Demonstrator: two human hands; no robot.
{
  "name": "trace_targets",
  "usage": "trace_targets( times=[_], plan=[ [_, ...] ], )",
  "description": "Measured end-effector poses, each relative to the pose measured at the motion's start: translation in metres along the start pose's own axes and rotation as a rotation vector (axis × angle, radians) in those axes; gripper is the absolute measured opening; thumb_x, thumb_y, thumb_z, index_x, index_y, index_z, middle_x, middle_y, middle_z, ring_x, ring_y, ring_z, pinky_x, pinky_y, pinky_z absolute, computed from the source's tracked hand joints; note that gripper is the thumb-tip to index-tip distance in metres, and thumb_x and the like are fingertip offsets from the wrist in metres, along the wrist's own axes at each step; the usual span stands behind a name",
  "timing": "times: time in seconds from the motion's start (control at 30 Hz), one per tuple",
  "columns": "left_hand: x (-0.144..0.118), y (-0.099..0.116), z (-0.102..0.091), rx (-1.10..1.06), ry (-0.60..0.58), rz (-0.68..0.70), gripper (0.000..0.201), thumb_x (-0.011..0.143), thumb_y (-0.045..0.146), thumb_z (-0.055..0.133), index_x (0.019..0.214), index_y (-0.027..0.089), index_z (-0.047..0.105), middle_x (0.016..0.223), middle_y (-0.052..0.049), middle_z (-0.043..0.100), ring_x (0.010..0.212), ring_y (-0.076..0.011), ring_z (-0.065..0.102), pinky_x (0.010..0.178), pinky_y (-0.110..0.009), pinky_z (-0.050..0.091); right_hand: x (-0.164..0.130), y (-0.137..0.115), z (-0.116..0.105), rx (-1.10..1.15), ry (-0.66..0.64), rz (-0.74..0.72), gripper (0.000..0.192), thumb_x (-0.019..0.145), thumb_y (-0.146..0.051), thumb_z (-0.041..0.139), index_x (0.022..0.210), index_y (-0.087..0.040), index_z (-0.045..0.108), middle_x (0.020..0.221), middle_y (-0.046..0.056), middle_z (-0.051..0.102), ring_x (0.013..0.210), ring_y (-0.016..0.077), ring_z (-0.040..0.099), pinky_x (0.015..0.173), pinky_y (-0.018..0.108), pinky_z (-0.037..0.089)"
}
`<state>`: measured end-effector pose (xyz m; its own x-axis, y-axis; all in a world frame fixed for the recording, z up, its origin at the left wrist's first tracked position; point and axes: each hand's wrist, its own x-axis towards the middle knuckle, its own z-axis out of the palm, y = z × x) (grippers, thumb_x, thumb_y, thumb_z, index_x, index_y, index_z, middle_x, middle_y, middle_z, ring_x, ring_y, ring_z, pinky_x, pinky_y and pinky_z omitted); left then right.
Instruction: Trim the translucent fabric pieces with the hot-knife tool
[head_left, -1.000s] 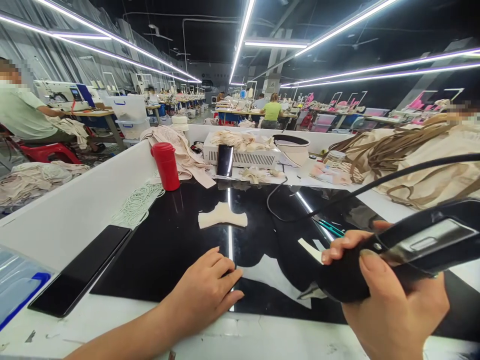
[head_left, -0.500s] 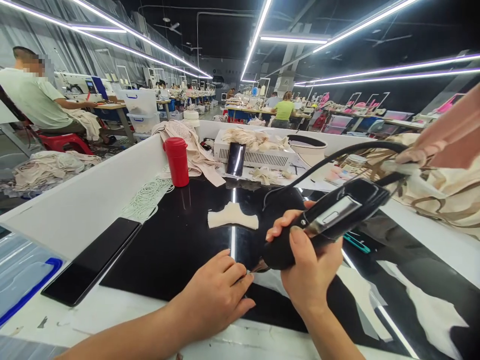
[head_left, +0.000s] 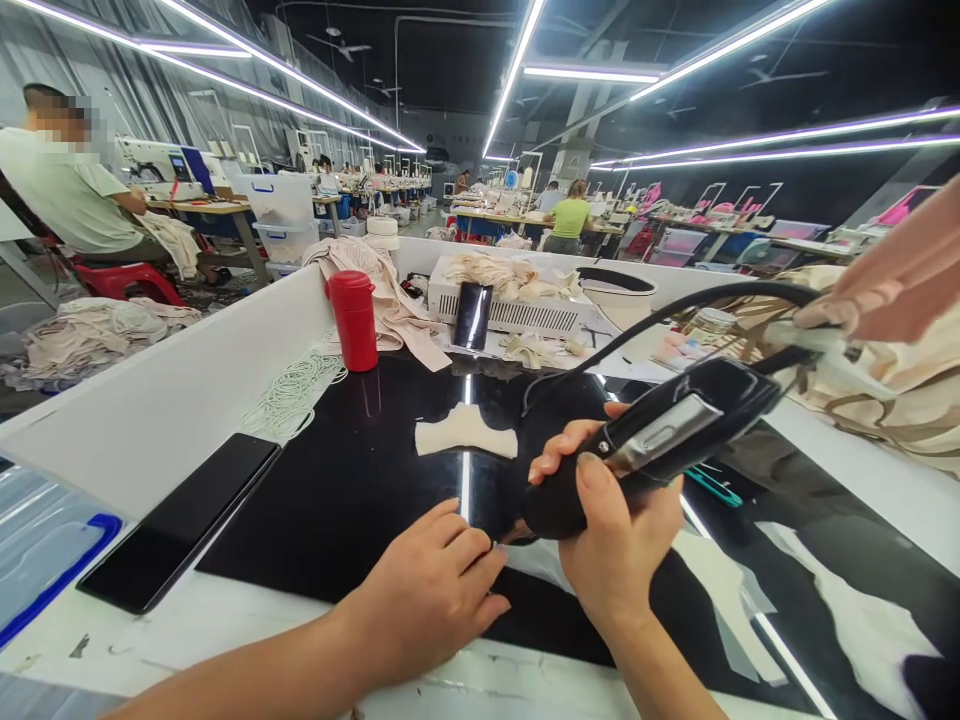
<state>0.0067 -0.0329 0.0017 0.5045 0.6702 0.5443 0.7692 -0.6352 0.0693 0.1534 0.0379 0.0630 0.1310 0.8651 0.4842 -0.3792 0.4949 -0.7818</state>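
My left hand (head_left: 431,580) is bent over the black board (head_left: 330,510); whether its fingers pinch anything, I cannot tell. My right hand (head_left: 619,545) clamps the black tool (head_left: 694,405), tip beside the left fingertips. Beyond: cream cloth (head_left: 465,432), red cup (head_left: 353,325).

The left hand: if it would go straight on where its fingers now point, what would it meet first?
Probably the black corded hand tool, at its narrow lower tip; the right hand holds it just ahead of the left hand. Whether they touch, I cannot tell.
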Motion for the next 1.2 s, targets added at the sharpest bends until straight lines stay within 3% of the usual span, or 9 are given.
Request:
trace_targets(
  times=[0.13, 0.27, 0.77, 0.97, 1.2],
  plan=[
    [0.001, -0.002, -0.002, 0.028, 0.049, -0.034, 0.022, 0.105, 0.016, 0.044, 0.1, 0.016, 0.065, 0.083, -0.001, 0.067, 0.078, -0.017, 0.064, 0.099, -0.042, 0.052, 0.0, -0.005, 0.0, 0.043, 0.039, -0.02, 0.038, 0.084, -0.027, 0.075, 0.117, -0.027, 0.056, 0.081, -0.004, 0.062, 0.061, 0.0146, 0.059, 0.055, 0.031, 0.054],
    [0.003, -0.003, -0.003, 0.085, 0.014, -0.048, 0.026, 0.105, 0.01, 0.041, 0.094, 0.018, 0.064, 0.082, -0.002, 0.066, 0.077, -0.0166, 0.064, 0.096, -0.04, 0.052, -0.004, -0.006, -0.002, 0.019, 0.016, -0.004, 0.039, 0.084, -0.029, 0.075, 0.118, -0.028, 0.056, 0.083, -0.003, 0.063, 0.062, 0.0151, 0.06, 0.057, 0.032, 0.053],
    [0.004, -0.005, -0.002, -0.007, -0.001, -0.054, 0.022, 0.104, 0.012, 0.044, 0.108, 0.019, 0.064, 0.085, -0.001, 0.063, 0.081, -0.0174, 0.064, 0.094, -0.037, 0.054, -0.01, -0.004, -0.006, -0.007, -0.009, 0.042, 0.037, 0.089, -0.029, 0.075, 0.12, -0.029, 0.056, 0.087, -0.003, 0.063, 0.065, 0.0146, 0.061, 0.062, 0.033, 0.054],
    [-0.001, -0.009, 0.0, -0.121, -0.031, -0.086, 0.018, 0.098, 0.016, 0.057, 0.111, 0.022, 0.069, 0.094, -0.003, 0.062, 0.087, -0.0191, 0.061, 0.096, -0.04, 0.056, -0.01, -0.015, -0.017, -0.032, 0.013, 0.023, 0.034, 0.089, -0.03, 0.075, 0.118, -0.03, 0.059, 0.086, -0.002, 0.064, 0.064, 0.015, 0.062, 0.06, 0.032, 0.055],
    [-0.003, -0.012, 0.001, -0.167, -0.08, -0.082, 0.022, 0.097, 0.012, 0.059, 0.112, 0.024, 0.07, 0.098, -0.002, 0.062, 0.091, -0.019, 0.063, 0.101, -0.043, 0.056, -0.011, -0.02, -0.038, -0.099, -0.005, -0.026, 0.031, 0.091, -0.031, 0.075, 0.118, -0.03, 0.059, 0.087, -0.001, 0.065, 0.064, 0.0145, 0.063, 0.06, 0.03, 0.055]
  ],
)
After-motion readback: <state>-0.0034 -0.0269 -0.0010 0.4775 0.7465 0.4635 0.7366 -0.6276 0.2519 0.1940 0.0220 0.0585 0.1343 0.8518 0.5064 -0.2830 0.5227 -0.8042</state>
